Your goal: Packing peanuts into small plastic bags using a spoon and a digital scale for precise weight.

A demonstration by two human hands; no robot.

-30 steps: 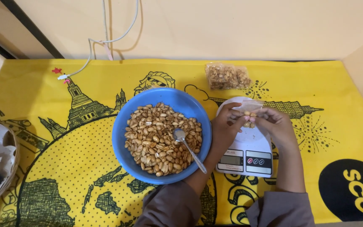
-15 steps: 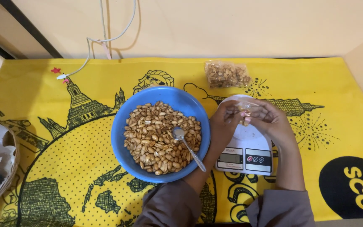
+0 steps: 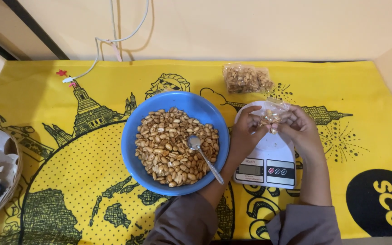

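Yellow printed tabletop point(image 3: 341, 86). Left hand point(image 3: 243, 136) and right hand point(image 3: 298, 131) both pinch a small clear peanut bag point(image 3: 271, 115) over the white digital scale point(image 3: 268, 159). One filled bag point(image 3: 247, 78) lies done; blue bowl of peanuts point(image 3: 175, 143) remains full.

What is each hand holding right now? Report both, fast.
Left hand: grip closed on the small clear bag of peanuts, above the white scale.
Right hand: grip closed on the same bag, from the other side.

A home food-packing corner: a desk point(image 3: 341, 86) against a plain cream wall, covered by a yellow printed cloth point(image 3: 46, 181), bearing a blue bowl of peanuts point(image 3: 134, 136), a white kitchen scale point(image 3: 268, 168), and a filled bag point(image 3: 247, 78).
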